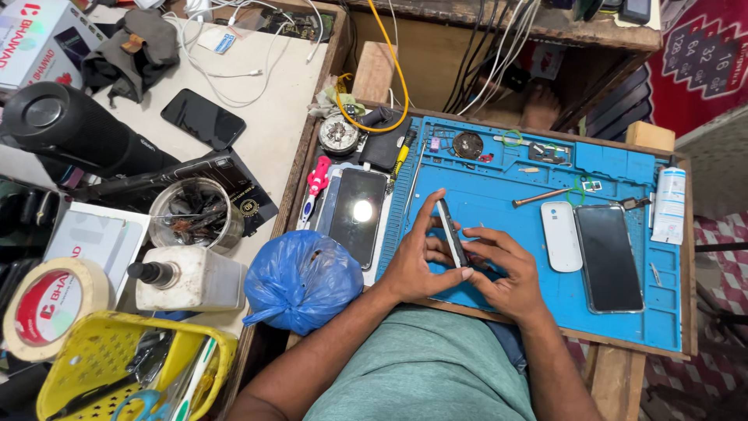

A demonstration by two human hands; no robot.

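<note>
**Two hands, one phone held on edge over a blue repair mat**

Head view: the left hand point(417, 261) and the right hand point(499, 269) both clasp a single dark phone point(450, 232), turned on its edge so only the thin side shows. It sits just above the blue work mat point(623, 327), near the mat's front left part. The left thumb lies along the phone's upper edge; the right fingers close on its lower end.

Counted: three more flat dark devices lie face up, one phone point(608, 257) on the mat's right, one screen point(358, 214) beside the mat on the left (a lamp glares off it), one phone point(202, 118) on the pale side table point(280, 132). One white oval cover point(561, 236) lies just beside the right-hand phone. One blue plastic bag point(300, 279), one white squeeze bottle point(187, 278), one roll of tape point(51, 306), one yellow basket point(101, 366), one metal tin point(195, 214) of tools.

Small parts in the mat's top trays are too small to tell apart. The basket and tape roll are cut off at the frame edge. Whether the held phone's face is toward the left palm cannot be told.

The mat covers a wooden bench point(615, 374); cables hang behind it.
</note>
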